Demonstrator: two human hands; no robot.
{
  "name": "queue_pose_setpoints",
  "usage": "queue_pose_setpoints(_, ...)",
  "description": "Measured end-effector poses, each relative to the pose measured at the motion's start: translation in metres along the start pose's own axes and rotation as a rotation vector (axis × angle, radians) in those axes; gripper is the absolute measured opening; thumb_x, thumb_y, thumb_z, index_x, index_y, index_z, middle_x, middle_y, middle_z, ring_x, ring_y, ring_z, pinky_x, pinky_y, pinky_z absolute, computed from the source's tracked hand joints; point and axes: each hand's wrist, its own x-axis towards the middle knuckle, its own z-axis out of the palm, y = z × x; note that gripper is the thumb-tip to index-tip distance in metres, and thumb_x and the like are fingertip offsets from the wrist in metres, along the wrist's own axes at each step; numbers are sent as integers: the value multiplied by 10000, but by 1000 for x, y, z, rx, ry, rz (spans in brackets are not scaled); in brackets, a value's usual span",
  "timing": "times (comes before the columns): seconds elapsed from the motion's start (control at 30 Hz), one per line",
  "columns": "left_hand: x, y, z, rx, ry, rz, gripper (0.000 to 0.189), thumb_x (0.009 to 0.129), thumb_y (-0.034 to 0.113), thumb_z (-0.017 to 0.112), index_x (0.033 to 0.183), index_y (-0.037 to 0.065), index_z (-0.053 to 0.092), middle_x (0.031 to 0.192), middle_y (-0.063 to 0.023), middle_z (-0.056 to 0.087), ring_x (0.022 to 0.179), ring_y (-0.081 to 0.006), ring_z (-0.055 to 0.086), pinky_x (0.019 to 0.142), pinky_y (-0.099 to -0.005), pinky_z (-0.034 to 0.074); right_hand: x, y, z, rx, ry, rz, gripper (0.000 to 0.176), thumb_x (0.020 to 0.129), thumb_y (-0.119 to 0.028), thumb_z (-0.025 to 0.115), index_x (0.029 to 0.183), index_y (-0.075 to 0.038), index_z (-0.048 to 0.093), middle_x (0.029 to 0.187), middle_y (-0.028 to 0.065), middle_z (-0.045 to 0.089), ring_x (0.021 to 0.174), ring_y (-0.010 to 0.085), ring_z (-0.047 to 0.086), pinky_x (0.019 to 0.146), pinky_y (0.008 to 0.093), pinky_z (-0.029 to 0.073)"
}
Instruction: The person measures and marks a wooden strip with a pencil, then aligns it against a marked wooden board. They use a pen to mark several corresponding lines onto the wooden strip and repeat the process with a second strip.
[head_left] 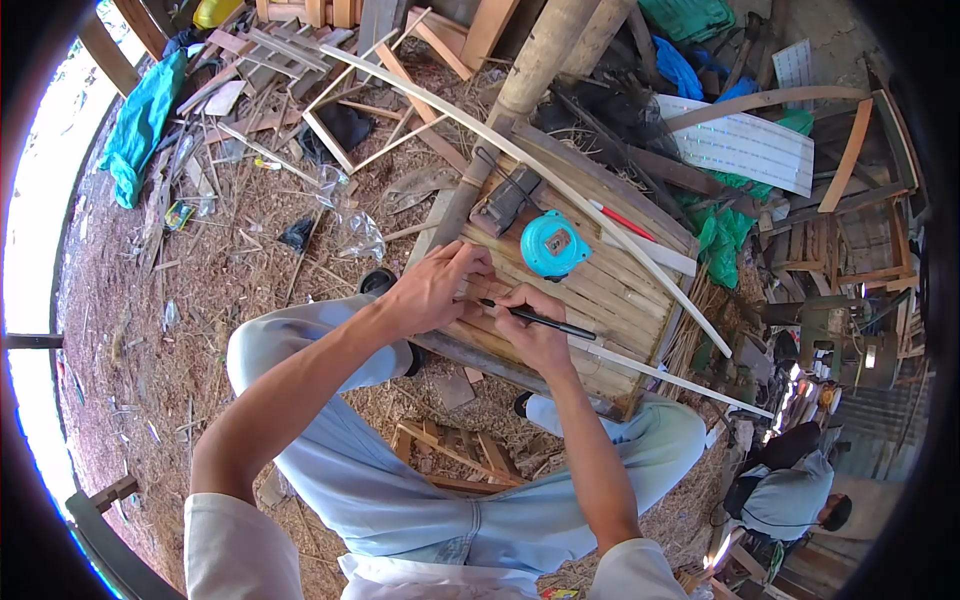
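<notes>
My right hand (535, 328) is closed round a black pen (555, 322), its tip pointing left toward my other hand. Beside it, my left hand (435, 287) has its fingers bent down at the near left edge of the slatted wooden bench (620, 315); a small pale piece seems to lie under the fingertips, too hidden to make out. A thin white strip (670, 378) runs right from near the pen. Just beyond my hands sits a turquoise tape measure (553, 245), with a dark metal tool (507, 203) to its left.
A long pale strip (600, 232) crosses the bench diagonally, near a red pen (625, 222). Wood scraps and shavings cover the ground at left. Wooden frames (350, 110) lie at the back. Another person (790, 495) sits at the lower right.
</notes>
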Motion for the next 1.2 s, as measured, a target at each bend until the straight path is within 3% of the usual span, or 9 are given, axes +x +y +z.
queue_pose_setpoints(0.43,-3,4,1,56,42,7,639,715,120,849,1232,28,486,1205,-124,664,1192,-342,565,1034,-431,444,0,-4,1,48,21,53,97,821,-26,720,826,1,627,694,25,631,592,61,508,555,252,420)
queue_pose_setpoints(0.5,-3,4,0,58,31,-11,638,713,114,848,1230,28,483,1206,-122,659,1192,-345,565,1033,-432,446,0,-4,4,306,167,160,69,858,-2,685,838,1,619,717,5,609,630,41,491,584,236,412)
queue_pose_setpoints(0.63,-4,6,-1,61,31,-28,642,707,104,845,1223,31,471,1203,-116,653,1193,-354,561,1031,-433,445,5,-10,3,283,136,122,55,885,17,653,852,2,612,739,-9,586,662,27,473,605,225,403)
queue_pose_setpoints(0.87,-7,1,3,81,25,-14,665,702,95,846,1235,22,455,1202,-147,655,1193,-354,562,1018,-430,448,9,1,9,93,51,-14,84,795,9,692,791,14,608,686,38,627,589,38,496,546,243,416)
queue_pose_setpoints(0.9,-5,2,3,42,27,-4,639,688,43,810,1216,6,451,1208,-157,624,1190,-366,556,1021,-442,450,10,1,8,82,40,-19,94,776,3,699,780,17,606,684,53,644,568,49,509,533,248,421)
queue_pose_setpoints(0.93,-3,3,2,6,28,5,617,674,-10,775,1197,-9,448,1214,-167,594,1186,-377,550,1024,-455,451,10,1,6,80,46,-19,94,776,3,699,780,17,606,684,53,644,568,49,509,533,248,421)
queue_pose_setpoints(1.2,-4,8,-1,7,19,-43,616,675,-14,778,1195,-7,448,1217,-165,589,1184,-376,554,1020,-450,457,10,1,7,25,15,-81,86,771,18,706,791,17,622,714,47,654,583,57,503,544,244,416)
